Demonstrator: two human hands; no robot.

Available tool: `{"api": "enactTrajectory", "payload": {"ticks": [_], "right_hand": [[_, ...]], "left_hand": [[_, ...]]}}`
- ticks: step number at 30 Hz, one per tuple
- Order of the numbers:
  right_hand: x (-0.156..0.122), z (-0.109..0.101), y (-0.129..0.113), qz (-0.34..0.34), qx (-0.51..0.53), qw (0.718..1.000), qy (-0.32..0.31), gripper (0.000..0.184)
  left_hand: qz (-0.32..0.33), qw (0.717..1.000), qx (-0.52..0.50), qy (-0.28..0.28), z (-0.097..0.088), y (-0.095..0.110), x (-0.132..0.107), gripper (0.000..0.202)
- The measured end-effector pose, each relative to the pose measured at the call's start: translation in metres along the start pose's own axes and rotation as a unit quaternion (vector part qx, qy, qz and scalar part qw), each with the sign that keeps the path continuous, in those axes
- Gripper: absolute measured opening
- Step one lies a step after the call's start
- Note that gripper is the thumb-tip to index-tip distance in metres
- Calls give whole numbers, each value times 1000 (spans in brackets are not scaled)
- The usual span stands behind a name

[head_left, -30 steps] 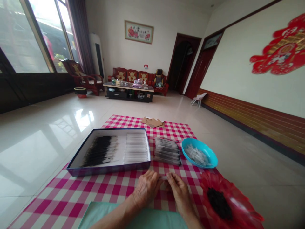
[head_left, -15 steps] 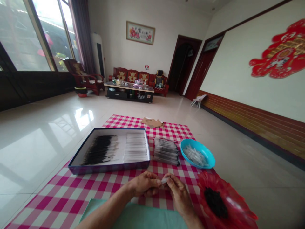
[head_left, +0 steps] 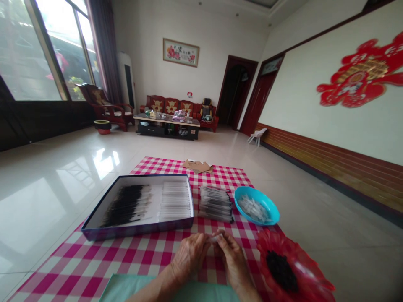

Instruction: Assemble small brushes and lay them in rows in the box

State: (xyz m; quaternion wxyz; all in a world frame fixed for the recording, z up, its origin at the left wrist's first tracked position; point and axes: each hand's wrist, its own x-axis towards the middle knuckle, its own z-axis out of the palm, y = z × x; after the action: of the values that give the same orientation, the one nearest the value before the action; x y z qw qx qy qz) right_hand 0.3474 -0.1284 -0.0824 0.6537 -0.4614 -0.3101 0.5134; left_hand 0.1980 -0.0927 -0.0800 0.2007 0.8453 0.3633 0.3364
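My left hand (head_left: 189, 254) and my right hand (head_left: 231, 256) meet over the red-and-white checked cloth (head_left: 132, 256), fingers pinched together on a small clear tube-like piece (head_left: 215, 238) held between them. Just beyond lies a shallow dark-rimmed box (head_left: 138, 228) with rows of black-tipped and clear pieces. To its right rests a stack of similar pieces (head_left: 215, 203). A blue bowl (head_left: 270, 205) of small clear parts stands further right. A red flower-shaped dish (head_left: 302, 268) with a black heap is at my right.
Some brown cardboard pieces (head_left: 198, 166) lie at the cloth's far edge. A pale green cloth (head_left: 126, 289) is under my forearms. Glossy tiled floor surrounds the cloth; a coffee table (head_left: 166, 124) and red sofa stand far back.
Both hands stay joined on the small piece and have shifted slightly. The camera has tilted and moved a little, so the scene sits lower and leftward.
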Motion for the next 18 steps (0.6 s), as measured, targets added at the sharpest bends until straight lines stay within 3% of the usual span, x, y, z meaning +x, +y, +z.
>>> {"api": "enactTrajectory", "payload": {"ticks": [3,6,8,11,13,15,18], "right_hand": [[0,1,-1,1,29,999,20,26],[0,-2,-6,-7,9,1000,2,23],[0,-4,-10,-23,-24,999,-22,22],[-2,-6,-16,-48,-59,994,-75,18],[-4,-6,-17,-53,-59,992,-97,16],[-5,-4,-17,-52,-45,994,-90,17],[-5,-1,-14,-24,2,997,-72,24]], "left_hand": [[-8,999,-37,1,-1,2,2,22],[-82,977,-193,-36,-5,4,7,23],[-170,916,-345,-113,-11,3,12,28],[-264,778,-514,-248,-18,-3,16,36],[-275,737,-555,-269,-18,-6,17,37],[-254,756,-553,-239,-14,-6,15,37],[-190,862,-452,-131,-5,-4,12,36]]}}
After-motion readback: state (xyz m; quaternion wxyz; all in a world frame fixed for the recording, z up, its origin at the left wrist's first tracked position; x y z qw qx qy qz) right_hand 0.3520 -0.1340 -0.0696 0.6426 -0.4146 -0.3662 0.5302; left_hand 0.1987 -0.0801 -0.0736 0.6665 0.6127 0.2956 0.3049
